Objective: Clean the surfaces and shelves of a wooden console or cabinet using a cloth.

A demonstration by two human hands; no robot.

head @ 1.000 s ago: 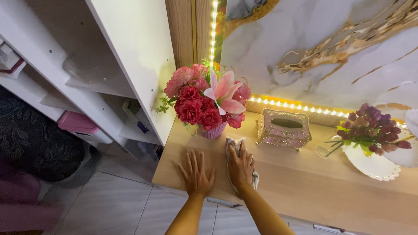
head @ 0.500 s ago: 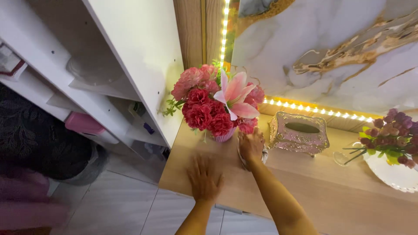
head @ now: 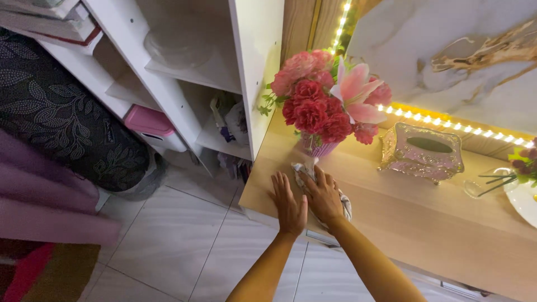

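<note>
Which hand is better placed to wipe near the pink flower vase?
Probably the right hand: it presses the crumpled pale cloth just before the ribbed pink vase. The left hand lies flat, empty.

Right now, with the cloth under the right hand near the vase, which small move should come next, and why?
Probably slide the right hand and its cloth rightward along the wooden top toward the tissue box. The left hand rests flat beside it, and the flower vase blocks going forward.
</note>
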